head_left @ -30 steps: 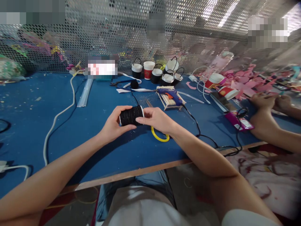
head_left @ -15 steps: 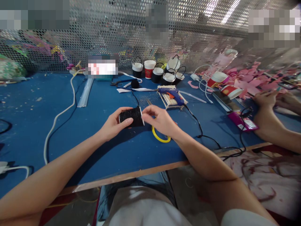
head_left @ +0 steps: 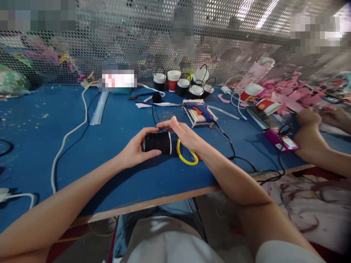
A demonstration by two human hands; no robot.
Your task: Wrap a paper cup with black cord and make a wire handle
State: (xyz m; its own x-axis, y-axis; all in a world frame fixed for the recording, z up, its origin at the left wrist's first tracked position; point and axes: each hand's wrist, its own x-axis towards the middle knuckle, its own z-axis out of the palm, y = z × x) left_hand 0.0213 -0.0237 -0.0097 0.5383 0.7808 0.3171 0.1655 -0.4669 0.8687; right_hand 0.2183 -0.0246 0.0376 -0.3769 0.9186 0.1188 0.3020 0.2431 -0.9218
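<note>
The left hand [head_left: 134,150] reaches in palm-right, fingers curled around a black thread spool [head_left: 157,142] held over the blue table [head_left: 82,153]. The spool's long axis runs left-right. The right hand [head_left: 185,135] arches over it, fingertips seemingly pinching thread above the spool.

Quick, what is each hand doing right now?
Left hand: closed around the black thread spool.
Right hand: open, fingers stretched over the spool's top, holding nothing visible.
</note>
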